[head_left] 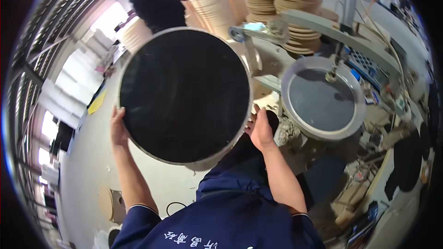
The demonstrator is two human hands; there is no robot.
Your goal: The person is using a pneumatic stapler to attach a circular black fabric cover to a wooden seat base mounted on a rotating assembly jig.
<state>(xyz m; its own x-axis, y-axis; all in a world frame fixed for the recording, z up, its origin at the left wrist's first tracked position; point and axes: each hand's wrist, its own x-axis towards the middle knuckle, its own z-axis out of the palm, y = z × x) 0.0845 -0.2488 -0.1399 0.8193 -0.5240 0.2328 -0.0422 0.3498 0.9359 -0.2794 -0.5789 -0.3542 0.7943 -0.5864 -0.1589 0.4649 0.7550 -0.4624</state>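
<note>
**Round black panel held up between both hands**

Step in hand, as judged: carrying the large round black panel (184, 96) with its pale rim, lifted clear in front of the chest, tilted toward the camera; left hand (118, 129) flat against the lower left rim, right hand (261, 130) against the lower right rim; each grip open-palmed, fingers spread along the edge, pressing inward rather than closed around it; a similar grey disc (321, 97) lies on the machine to the right, under a metal arm (323, 25); the next move likely calls for even pressure from both sides so the panel does not slip; stacks of tan discs (295, 4) stand beyond; another person in dark clothes (154, 0) stands behind.
</note>
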